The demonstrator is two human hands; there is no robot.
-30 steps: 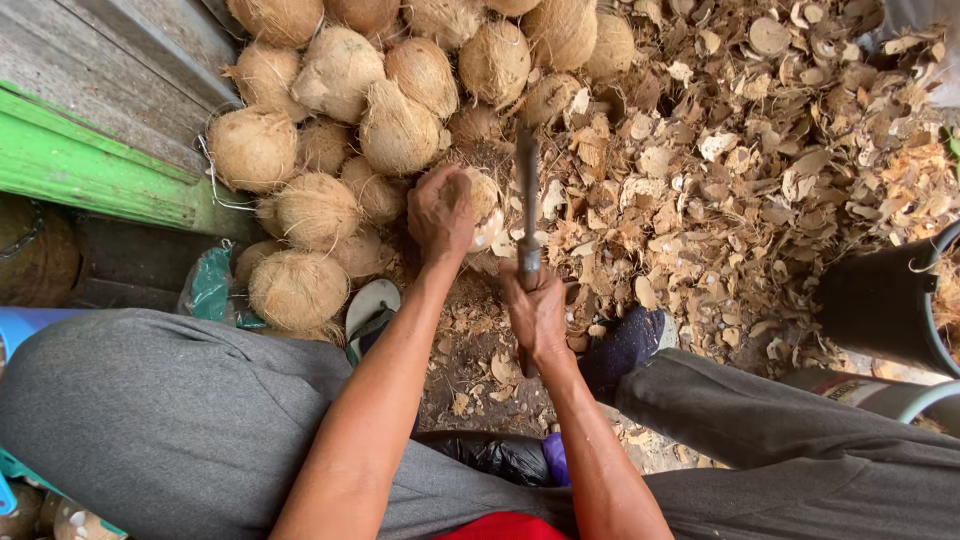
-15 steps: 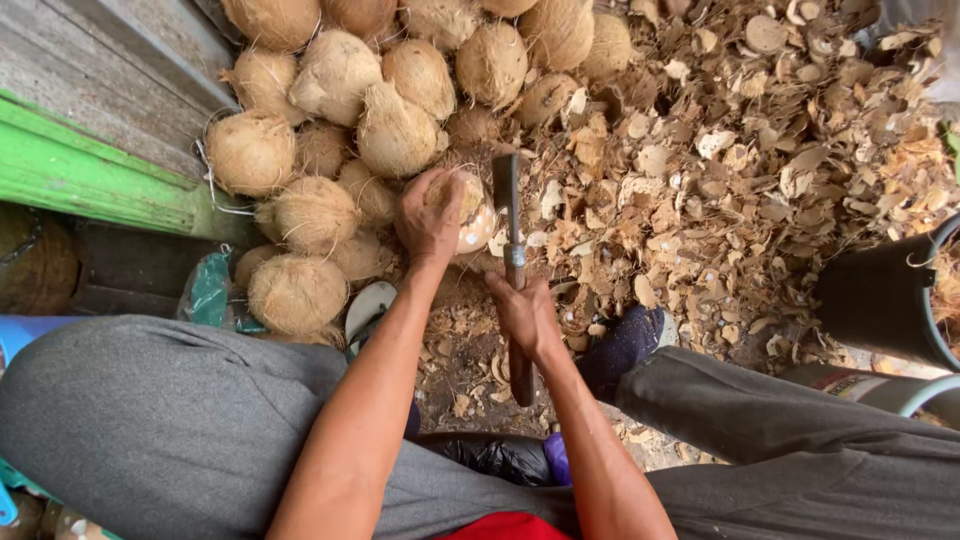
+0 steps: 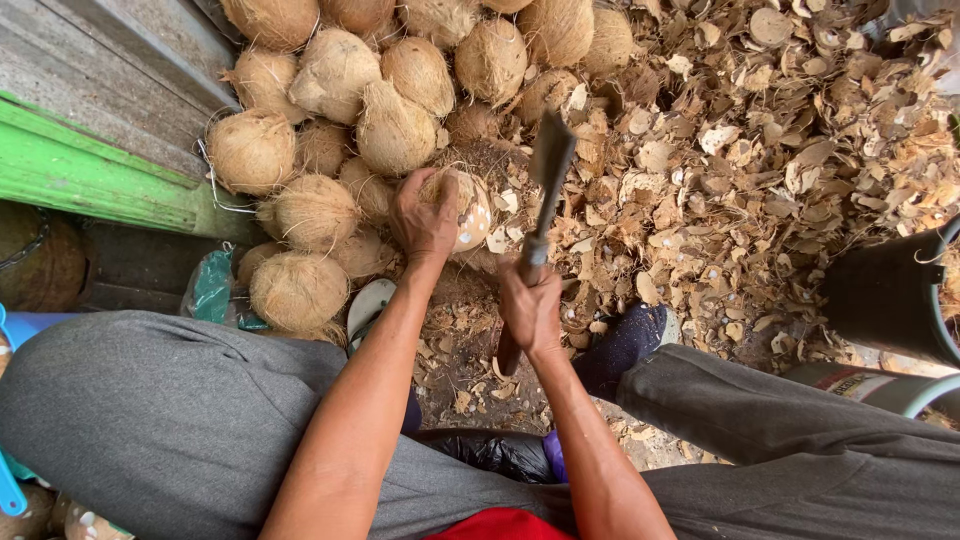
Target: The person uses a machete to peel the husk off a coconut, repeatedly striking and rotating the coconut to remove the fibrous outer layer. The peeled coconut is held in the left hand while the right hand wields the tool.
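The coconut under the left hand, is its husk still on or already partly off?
Partly off. The coconut shows a pale bare patch beside the left hand; the rest is fibrous.

The left hand (image 3: pixel 425 215) is stretched forward, palm down, fingers curled in a cupping grip. The right hand (image 3: pixel 530 305) is closed in a fist, forearm angled inward.

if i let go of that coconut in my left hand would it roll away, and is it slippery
Probably it would roll: the coconut is round and rests on loose husk chips. Its patchy fibre likely gives the left hand good grip, though the pale bare spot may be smoother. It looks hard.
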